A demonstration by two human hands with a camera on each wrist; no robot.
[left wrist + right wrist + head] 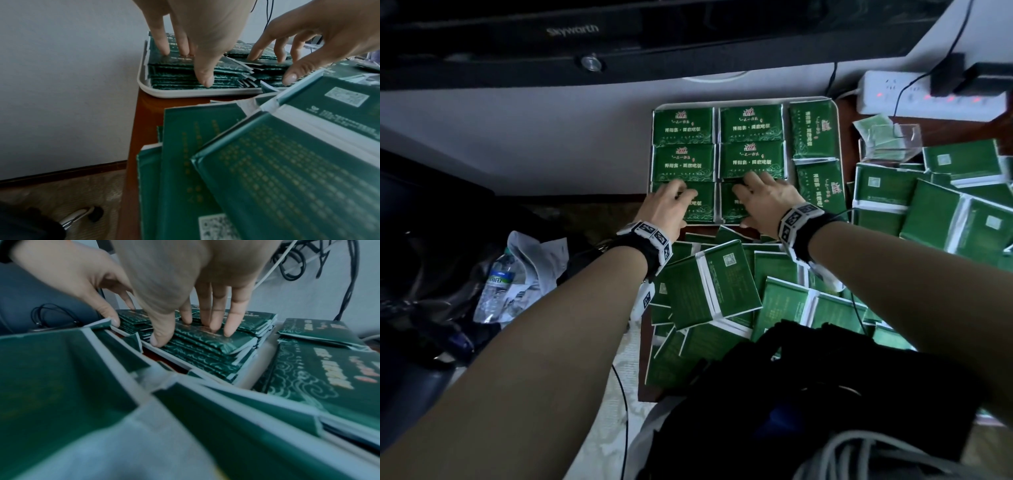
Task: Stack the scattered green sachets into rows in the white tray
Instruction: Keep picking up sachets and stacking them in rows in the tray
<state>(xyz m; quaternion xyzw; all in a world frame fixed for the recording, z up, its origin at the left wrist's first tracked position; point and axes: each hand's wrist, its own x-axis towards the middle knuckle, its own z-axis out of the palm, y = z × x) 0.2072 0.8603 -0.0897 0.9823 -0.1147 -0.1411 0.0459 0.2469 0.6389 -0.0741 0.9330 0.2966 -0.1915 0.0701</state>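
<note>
Left hand [666, 205]: your fingers lie straight, pressing the near-left stack [700, 202] flat. Right hand [767, 198]: fingers likewise extended on the near-middle stack [732, 209], thumb at its near edge, holding nothing; likely you are squaring both piles. White tray [839, 137]: far centre, green sachets [751, 125] stacked in rows, right column turned sideways. Loose sachets [715, 287]: heaped near and right, awaiting stacking. Surface: reddish-brown table [144, 113]. Room: white wall [551, 137] left, power strip [928, 96] far right, Skyworth screen [571, 31] beyond.
</note>
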